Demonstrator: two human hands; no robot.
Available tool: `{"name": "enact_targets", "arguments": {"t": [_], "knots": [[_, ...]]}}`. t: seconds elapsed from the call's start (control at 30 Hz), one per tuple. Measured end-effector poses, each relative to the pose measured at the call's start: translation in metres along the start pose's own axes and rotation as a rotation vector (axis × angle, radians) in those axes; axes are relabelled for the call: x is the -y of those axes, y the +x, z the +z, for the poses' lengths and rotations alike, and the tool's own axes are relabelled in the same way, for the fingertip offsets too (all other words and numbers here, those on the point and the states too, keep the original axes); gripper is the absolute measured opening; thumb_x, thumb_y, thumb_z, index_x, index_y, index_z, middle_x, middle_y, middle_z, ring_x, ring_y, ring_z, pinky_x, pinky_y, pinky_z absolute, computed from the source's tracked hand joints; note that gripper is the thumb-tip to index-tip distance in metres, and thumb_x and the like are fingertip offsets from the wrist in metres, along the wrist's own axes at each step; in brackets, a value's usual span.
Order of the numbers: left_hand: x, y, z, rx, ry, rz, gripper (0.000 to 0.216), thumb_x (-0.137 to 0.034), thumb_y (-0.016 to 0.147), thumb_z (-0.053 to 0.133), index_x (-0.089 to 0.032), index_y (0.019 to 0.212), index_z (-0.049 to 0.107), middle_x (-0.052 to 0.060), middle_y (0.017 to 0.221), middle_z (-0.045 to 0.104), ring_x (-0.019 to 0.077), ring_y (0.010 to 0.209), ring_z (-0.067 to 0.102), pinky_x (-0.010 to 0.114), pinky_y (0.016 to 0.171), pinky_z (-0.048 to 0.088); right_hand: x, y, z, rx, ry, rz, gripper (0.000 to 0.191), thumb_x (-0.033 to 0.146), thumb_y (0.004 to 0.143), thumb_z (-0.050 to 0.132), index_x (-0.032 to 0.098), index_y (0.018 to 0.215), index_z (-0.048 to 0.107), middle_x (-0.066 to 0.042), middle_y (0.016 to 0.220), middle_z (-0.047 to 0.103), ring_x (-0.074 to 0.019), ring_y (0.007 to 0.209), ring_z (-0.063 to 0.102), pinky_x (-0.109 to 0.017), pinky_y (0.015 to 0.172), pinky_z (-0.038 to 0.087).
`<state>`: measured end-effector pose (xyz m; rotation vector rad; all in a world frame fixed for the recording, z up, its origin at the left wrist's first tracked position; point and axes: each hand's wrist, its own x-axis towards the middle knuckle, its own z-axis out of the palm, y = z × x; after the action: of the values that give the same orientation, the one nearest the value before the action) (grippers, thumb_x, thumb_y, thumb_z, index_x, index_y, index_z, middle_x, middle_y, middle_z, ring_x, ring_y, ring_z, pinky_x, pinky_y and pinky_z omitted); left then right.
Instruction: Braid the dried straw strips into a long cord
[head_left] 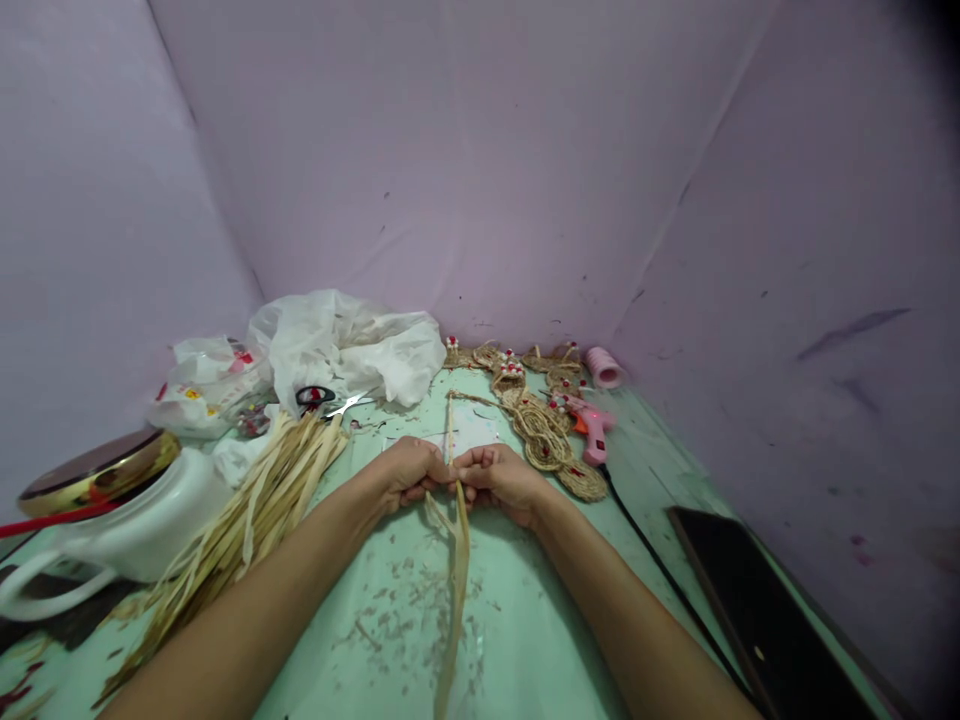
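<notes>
Both hands meet at the middle of the table, pinching one length of dried plant fibre. My left hand [412, 472] is closed on the fibre strands [459, 570], its fingertips touching those of the other hand. My right hand [499, 485] is closed on the same strands from the right. Above the fingers a thin twisted cord [450, 425] runs up, then bends right toward coiled braided pieces [540, 430] trimmed with red and white beads. Below the hands the strands hang loose and flat toward the near edge. The exact grip of the fingertips is partly hidden.
Left lie a bundle of dry strips [255, 510], a white teapot-like vessel [161, 520], a gold-rimmed round object [101, 470], scissors [349, 403] and plastic bags [345, 345]. Right are a pink glue gun [594, 428], its black cable [660, 550], a pink spool [604, 368] and a dark phone-like slab [765, 610].
</notes>
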<state>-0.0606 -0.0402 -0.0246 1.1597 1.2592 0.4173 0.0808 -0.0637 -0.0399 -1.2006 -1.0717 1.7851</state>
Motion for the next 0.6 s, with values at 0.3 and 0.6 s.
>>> {"name": "enact_targets", "arguments": {"t": [0.3,0.6], "knots": [[0.000,-0.002,0.001,-0.004,0.039,0.007,0.020,-0.023,0.050,0.061,-0.016,0.049,0.042,-0.009,0.033,0.032,0.0022,0.026,0.021,0.019,0.031,0.006,0.003,0.001,0.007,-0.110,-0.188,-0.009,0.009,0.005,0.058,0.055,0.014,0.057,0.053,0.004,0.041,0.054,-0.0043,0.034,0.040,-0.016,0.037,0.032],[-0.003,-0.004,0.002,-0.020,0.047,0.082,0.015,-0.021,0.049,0.060,-0.015,0.049,0.046,-0.007,0.032,0.037,0.0019,0.027,0.021,0.019,0.032,0.010,-0.001,0.000,-0.006,-0.010,0.000,0.005,0.012,0.014,0.056,0.064,0.011,0.065,0.057,-0.001,0.052,0.061,-0.0064,0.041,0.050,-0.020,0.047,0.043]]}}
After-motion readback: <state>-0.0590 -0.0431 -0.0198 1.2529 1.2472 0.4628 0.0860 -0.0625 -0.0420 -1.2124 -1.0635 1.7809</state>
